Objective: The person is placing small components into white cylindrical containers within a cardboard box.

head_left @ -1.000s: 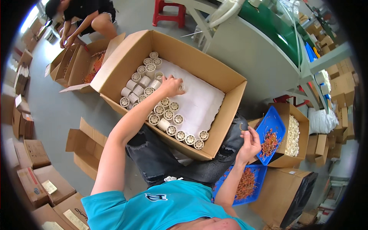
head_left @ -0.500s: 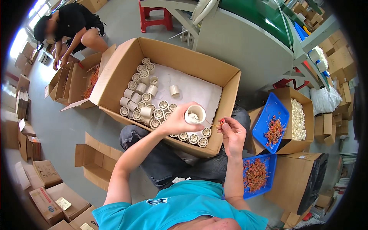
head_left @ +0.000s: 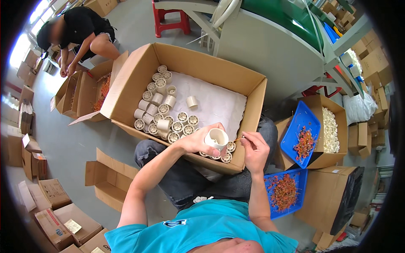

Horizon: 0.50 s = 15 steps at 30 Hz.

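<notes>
My left hand (head_left: 195, 141) is wrapped round a white plastic cylinder (head_left: 210, 141), its open end facing up. Something small and pale sits inside the cylinder, too small to make out. Just to the right, my right hand (head_left: 255, 151) pinches a thin orange wire (head_left: 238, 138) beside the cylinder's rim. Most of the wire's end is hidden by the fingers. Beneath both hands lies a large cardboard box (head_left: 202, 63) holding several white cylinders (head_left: 163, 125) with spoked ends, grouped along its left and near sides. One cylinder (head_left: 192, 102) lies apart on the white lining.
At my right, a blue tray (head_left: 282, 145) of orange wires rests tilted against a carton of white parts (head_left: 330, 130); another blue tray (head_left: 302, 181) sits nearer. A small open carton (head_left: 110, 179) is at left. A person (head_left: 84, 29) crouches far left by cartons. A green-topped machine (head_left: 265, 50) stands beyond.
My left hand has shifted slightly right and down with the cylinder. My right hand has turned a little, and the red piece earlier seen at its fingertips is now hidden.
</notes>
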### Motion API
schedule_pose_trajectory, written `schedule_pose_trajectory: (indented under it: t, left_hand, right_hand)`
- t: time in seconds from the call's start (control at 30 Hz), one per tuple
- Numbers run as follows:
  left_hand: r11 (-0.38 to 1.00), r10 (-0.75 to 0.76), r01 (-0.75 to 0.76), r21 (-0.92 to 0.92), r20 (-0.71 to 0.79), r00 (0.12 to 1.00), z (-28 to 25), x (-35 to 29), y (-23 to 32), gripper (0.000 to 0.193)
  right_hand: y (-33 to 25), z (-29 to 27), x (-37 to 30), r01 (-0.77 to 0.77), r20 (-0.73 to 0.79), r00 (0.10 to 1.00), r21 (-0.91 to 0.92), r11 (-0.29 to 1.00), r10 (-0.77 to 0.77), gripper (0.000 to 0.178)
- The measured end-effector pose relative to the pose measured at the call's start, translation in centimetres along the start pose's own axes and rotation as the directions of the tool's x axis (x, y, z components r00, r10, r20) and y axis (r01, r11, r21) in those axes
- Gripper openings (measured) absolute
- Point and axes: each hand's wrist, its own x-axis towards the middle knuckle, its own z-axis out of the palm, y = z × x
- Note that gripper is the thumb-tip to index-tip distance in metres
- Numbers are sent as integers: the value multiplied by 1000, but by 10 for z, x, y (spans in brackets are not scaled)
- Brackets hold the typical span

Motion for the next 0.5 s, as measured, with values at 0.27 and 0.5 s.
schedule_pose_trajectory:
  t: [0.27,0.5]
  left_hand:
    - [921,115,-289,-262,-524,844,-11,6,-1,63]
    - [536,661,-173,826,-283,695,7,19,-17,54]
  right_hand:
    - [6,-23,18,86,-213,971,-103,991,-107,18]
    - [-38,-22,10,202,-243,954,95,975,-174,20]
